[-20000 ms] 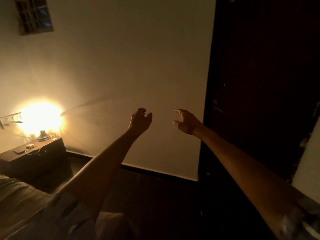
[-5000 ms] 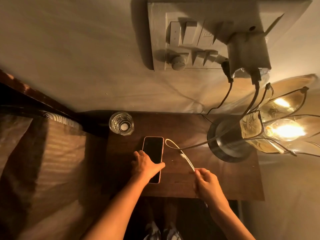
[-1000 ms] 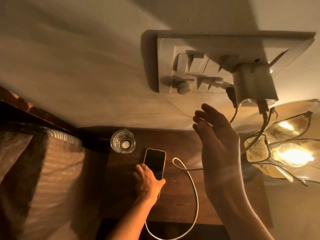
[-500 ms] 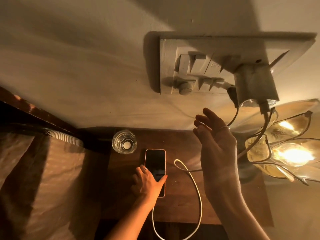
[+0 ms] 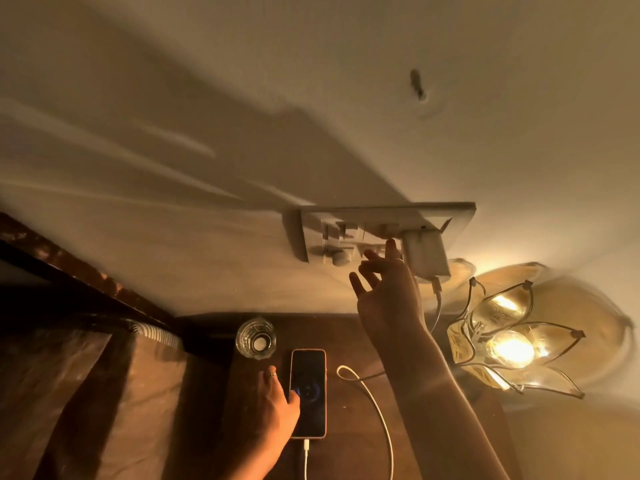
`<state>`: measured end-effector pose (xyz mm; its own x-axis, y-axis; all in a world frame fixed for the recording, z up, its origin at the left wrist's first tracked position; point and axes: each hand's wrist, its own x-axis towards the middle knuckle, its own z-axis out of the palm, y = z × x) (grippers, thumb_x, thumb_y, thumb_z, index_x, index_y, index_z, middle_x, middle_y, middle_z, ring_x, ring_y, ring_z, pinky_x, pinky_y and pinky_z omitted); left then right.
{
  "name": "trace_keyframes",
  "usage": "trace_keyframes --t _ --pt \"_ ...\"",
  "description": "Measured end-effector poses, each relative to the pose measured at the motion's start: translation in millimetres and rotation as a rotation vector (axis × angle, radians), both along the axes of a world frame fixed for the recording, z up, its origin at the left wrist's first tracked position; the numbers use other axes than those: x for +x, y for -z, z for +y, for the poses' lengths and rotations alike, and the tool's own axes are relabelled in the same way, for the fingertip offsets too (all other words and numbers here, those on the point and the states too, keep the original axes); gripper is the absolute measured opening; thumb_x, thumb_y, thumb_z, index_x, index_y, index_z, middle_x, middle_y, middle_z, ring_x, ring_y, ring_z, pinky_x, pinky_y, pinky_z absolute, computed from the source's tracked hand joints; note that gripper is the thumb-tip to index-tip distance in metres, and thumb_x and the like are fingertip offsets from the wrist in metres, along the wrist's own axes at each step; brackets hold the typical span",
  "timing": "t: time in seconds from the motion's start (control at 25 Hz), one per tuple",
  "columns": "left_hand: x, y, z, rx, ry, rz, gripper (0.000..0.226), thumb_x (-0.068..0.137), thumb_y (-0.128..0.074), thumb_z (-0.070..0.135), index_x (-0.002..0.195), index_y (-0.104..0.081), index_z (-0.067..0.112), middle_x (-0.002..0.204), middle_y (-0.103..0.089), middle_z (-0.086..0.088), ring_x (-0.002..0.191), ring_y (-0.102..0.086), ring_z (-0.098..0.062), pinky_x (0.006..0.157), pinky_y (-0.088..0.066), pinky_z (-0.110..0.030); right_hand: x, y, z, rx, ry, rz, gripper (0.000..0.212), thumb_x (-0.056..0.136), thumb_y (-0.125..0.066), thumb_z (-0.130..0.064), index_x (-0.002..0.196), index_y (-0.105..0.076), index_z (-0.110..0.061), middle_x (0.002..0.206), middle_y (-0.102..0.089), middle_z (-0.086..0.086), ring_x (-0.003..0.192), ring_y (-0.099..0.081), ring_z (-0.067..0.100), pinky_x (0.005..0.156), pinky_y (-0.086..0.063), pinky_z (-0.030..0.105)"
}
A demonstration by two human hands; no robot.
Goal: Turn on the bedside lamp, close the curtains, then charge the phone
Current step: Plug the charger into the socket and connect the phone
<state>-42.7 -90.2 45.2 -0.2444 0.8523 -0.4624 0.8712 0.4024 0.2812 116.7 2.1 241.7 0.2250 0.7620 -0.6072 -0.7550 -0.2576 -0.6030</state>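
Note:
The phone (image 5: 308, 393) lies flat on the wooden bedside table (image 5: 349, 441), its screen faintly lit with a round symbol. A white cable (image 5: 377, 410) is plugged into its near end and loops toward the white charger (image 5: 426, 256) in the wall switch panel (image 5: 349, 233). My left hand (image 5: 273, 407) rests on the phone's left edge, thumb on the screen. My right hand (image 5: 384, 289) is raised, fingers spread, one fingertip at the panel's switches beside the charger. The petal-shaped bedside lamp (image 5: 509, 348) glows at the right.
A drinking glass (image 5: 255, 338) stands on the table behind the phone. The bed with brown bedding (image 5: 86, 393) and a dark headboard (image 5: 69, 271) fills the left. The wall is right behind the table.
My right hand has risen from above the table to the switch panel. The phone's screen, dark before, now shows a faint symbol. The view has tilted up.

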Motion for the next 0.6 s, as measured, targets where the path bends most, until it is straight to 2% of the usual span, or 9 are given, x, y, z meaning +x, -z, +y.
trace_keyframes --t 0.04,0.08,0.12,0.16,0.24,0.32,0.44,0.6 --pt "-3 -3 3 0.005 -0.007 0.001 0.066 0.090 -0.048 0.037 0.144 -0.021 0.011 0.148 -0.033 -0.005 0.137 -0.032 -0.018 0.111 -0.026 -0.028 2 -1 2 -0.009 0.000 -0.001 0.053 0.088 -0.041 0.010 0.136 -0.043 -0.010 0.130 -0.051 0.009 0.101 -0.054 0.018 0.093 -0.046 0.027" --pt "-6 -6 5 0.005 -0.018 -0.002 0.066 0.089 -0.048 0.036 0.144 -0.022 0.011 0.149 -0.033 -0.005 0.138 -0.032 -0.018 0.112 -0.025 -0.028 3 -4 6 -0.023 0.029 0.093 0.045 0.089 -0.041 0.009 0.133 -0.045 -0.002 0.134 -0.049 0.013 0.094 -0.055 0.018 0.086 -0.048 0.016" --pt "-9 -9 6 0.003 -0.034 -0.013 0.066 0.089 -0.049 0.035 0.144 -0.023 0.011 0.149 -0.033 -0.006 0.138 -0.032 -0.018 0.113 -0.025 -0.028 5 -7 10 -0.074 0.090 0.156 0.039 0.090 -0.043 0.008 0.129 -0.046 0.004 0.133 -0.049 0.016 0.089 -0.052 0.020 0.078 -0.047 0.007" --pt "-11 -13 7 0.006 -0.046 -0.018 0.065 0.088 -0.050 0.033 0.143 -0.025 0.010 0.149 -0.033 -0.008 0.138 -0.032 -0.020 0.113 -0.026 -0.029 3 -8 12 -0.062 0.065 0.137 0.034 0.090 -0.046 0.006 0.124 -0.049 0.005 0.126 -0.053 0.016 0.085 -0.050 0.021 0.076 -0.046 0.006" --pt "-16 -23 9 0.019 -0.052 -0.021 0.063 0.087 -0.051 0.030 0.142 -0.029 0.008 0.147 -0.037 -0.011 0.136 -0.035 -0.022 0.113 -0.028 -0.032 4 -13 16 -0.088 0.050 0.074 0.022 0.090 -0.046 0.002 0.107 -0.058 -0.004 0.102 -0.058 0.008 0.082 -0.052 0.016 0.088 -0.046 0.023" --pt "-24 -35 12 0.023 -0.068 -0.018 0.060 0.087 -0.052 0.026 0.139 -0.033 0.006 0.144 -0.040 -0.014 0.133 -0.038 -0.026 0.111 -0.031 -0.035 7 -21 14 -0.109 -0.010 0.001 0.020 0.090 -0.042 0.004 0.095 -0.057 -0.009 0.094 -0.056 0.004 0.095 -0.054 0.017 0.095 -0.044 0.037" --pt "-36 -56 16 0.020 -0.096 0.016 0.054 0.085 -0.052 0.026 0.134 -0.038 0.006 0.138 -0.044 -0.015 0.126 -0.044 -0.031 0.104 -0.038 -0.038 12 -31 11 -0.089 -0.138 -0.004 0.023 0.090 -0.038 0.004 0.103 -0.054 -0.006 0.107 -0.056 0.006 0.111 -0.050 0.023 0.090 -0.043 0.038" --pt "-48 -87 16 0.012 -0.113 0.001 0.048 0.083 -0.054 0.029 0.126 -0.047 0.008 0.131 -0.049 -0.016 0.119 -0.050 -0.033 0.098 -0.043 -0.039 22 -47 -16 -0.106 -0.172 0.046 0.018 0.091 -0.037 -0.002 0.090 -0.055 -0.004 0.118 -0.058 0.014 0.121 -0.049 0.028 0.094 -0.041 0.036"
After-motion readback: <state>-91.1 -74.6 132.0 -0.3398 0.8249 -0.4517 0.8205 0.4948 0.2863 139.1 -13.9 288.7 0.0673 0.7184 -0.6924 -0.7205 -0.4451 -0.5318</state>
